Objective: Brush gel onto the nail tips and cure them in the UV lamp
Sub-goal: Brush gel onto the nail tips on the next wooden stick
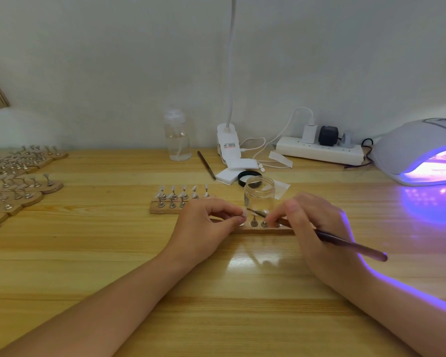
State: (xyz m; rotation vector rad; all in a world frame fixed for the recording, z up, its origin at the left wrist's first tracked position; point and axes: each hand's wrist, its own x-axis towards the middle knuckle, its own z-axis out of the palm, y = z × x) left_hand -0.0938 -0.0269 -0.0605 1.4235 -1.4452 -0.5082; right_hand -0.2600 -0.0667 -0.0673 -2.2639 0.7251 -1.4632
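**Gel going onto a nail tip at the near stand**

The left hand (211,222) is pinching a nail tip (244,212) between thumb and fingertips, steadying it above the near wooden stand (263,230) on the bench (113,253). The right hand (317,228) is gripping a brush (345,244) like a pen, its bristle end reaching the tip. An open glass jar (259,194), probably the gel, is standing just behind the stand.

To do this step well, the person is likely needing light, even strokes along the tip, with the left hand holding it steady and gel kept off the fingers.

The UV lamp (420,153) is glowing violet at the right, with something inside that is too blurred to identify. A second stand (176,202) of tips is waiting behind the left hand.

A red-and-white label on the clip lamp base (228,145) is carrying writing too small to read.
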